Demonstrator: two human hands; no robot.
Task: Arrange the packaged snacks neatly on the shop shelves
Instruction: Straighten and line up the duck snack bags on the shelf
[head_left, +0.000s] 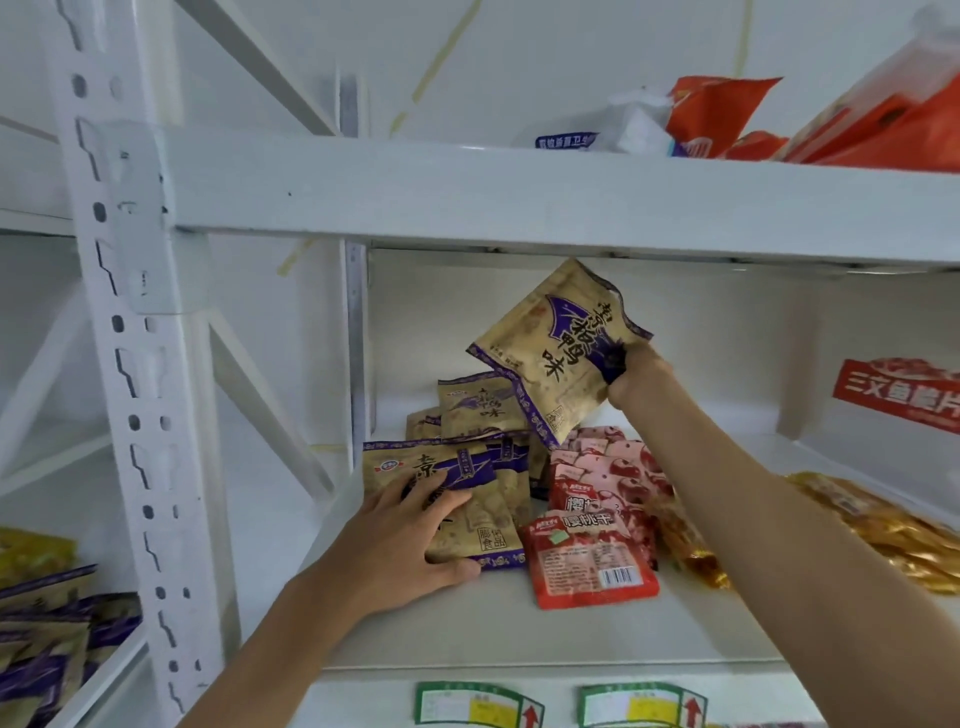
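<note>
Tan packet (556, 358) with purple trim, red packet (589, 564) (barcoded), white shelf (519, 634).

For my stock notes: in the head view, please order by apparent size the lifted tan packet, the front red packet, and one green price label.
1. lifted tan packet
2. front red packet, slightly smaller
3. green price label, partly cropped, so unsure

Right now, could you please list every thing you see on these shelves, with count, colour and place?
lifted packet: one, tan and purple, held up above the pile
tan packets: several, tan and purple, middle shelf, left pile
red packets: several, red and pink, beside the tan pile
golden packets: several, yellow, right of the shelf
red box: one, red and white, far right
orange packs: a few, upper shelf
price labels: two, green and yellow, shelf edge
left hand: rests on the front tan packet
right hand: grips the lifted packet
</note>
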